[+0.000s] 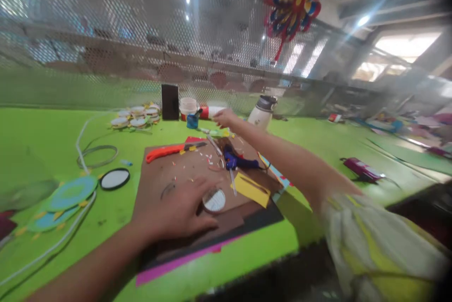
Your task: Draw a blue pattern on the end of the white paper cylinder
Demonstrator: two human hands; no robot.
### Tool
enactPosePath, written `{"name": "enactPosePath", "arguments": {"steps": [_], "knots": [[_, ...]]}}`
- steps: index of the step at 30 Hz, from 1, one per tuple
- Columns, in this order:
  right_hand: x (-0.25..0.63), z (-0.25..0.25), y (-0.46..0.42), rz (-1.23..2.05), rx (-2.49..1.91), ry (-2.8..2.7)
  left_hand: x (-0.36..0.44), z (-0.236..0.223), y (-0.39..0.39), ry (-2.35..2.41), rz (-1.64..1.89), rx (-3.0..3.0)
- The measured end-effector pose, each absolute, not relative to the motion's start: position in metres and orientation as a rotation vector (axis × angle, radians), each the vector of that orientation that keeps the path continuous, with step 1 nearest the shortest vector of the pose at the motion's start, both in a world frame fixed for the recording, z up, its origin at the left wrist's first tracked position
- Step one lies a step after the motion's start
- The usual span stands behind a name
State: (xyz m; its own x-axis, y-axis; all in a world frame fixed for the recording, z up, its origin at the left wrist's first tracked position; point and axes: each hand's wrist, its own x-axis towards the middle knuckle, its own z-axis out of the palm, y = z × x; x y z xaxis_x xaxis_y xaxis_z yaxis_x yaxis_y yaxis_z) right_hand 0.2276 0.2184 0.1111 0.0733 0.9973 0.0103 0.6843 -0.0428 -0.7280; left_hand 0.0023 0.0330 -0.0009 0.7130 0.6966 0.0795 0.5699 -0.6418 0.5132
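Note:
My left hand (183, 208) lies on a brown board (158, 175), fingers stretched out. A small round disc (213, 200) with a pale face sits between its thumb and forefinger, which seem to touch the rim. Across the table reaches my right hand (225, 117), somewhat blurred, fingers apart and pointing down, with nothing visible in them. Close to it are a white and red cylinder (208, 112) and a small blue pot (192, 121). An orange utility knife (165, 152), a dark blue glue gun (240, 161) and a yellow paper piece (251, 190) rest on the board.
A white jug (262, 113) stands behind my right forearm. To the left lie a black-rimmed disc (115, 178), blue round pieces (72, 193) and a white cord (80, 147). A maroon device (362, 169) is on the right. A colourful flower ornament (298, 1) hangs above.

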Motion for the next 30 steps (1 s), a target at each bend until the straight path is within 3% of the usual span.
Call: {"name": "enactPosePath", "arguments": {"steps": [9,15,23,30], "knots": [[0.278,0.051,0.087,0.508,-1.366,-1.824,-0.007,0.007,0.048,0.944,0.413,2.437],[0.284,0.021,0.07,0.496,-1.134,-1.853,-0.013,0.012,0.049,0.989,0.402,2.491],[0.299,0.014,0.05,0.555,-0.97,-1.909,-0.021,-0.022,0.051,1.105,0.545,2.484],[0.284,0.019,0.018,0.54,-0.906,-2.05,-0.023,-0.01,0.048,1.211,0.529,2.461]]}}
